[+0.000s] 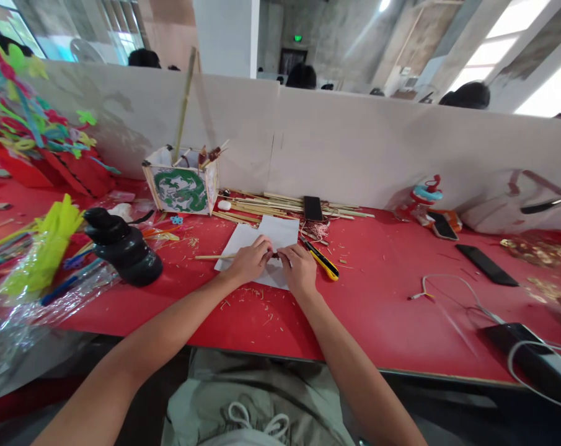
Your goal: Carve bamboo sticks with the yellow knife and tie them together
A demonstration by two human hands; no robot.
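Observation:
My left hand (253, 260) is closed, with a thin bamboo stick (208, 256) running out from under it to the left. Its fingertips almost meet those of my right hand (299, 265), which is pinched too. Between the two sets of fingers shows a small dark brown piece (275, 254), too small to name. Beneath both hands lie white paper sheets (280, 229) on the red table (377, 297). Just right of my right hand is a yellow and black utility knife (325, 263). Small pale shavings are scattered around.
Bamboo strips (271, 204) and a black phone (313, 209) lie behind the paper. A dragon-panelled box (180, 189) holds sticks. A black bottle (124, 248) stands left, near yellow pipe cleaners (52, 241). On the right are a power bank (535, 356), a cable and a bag (503, 204).

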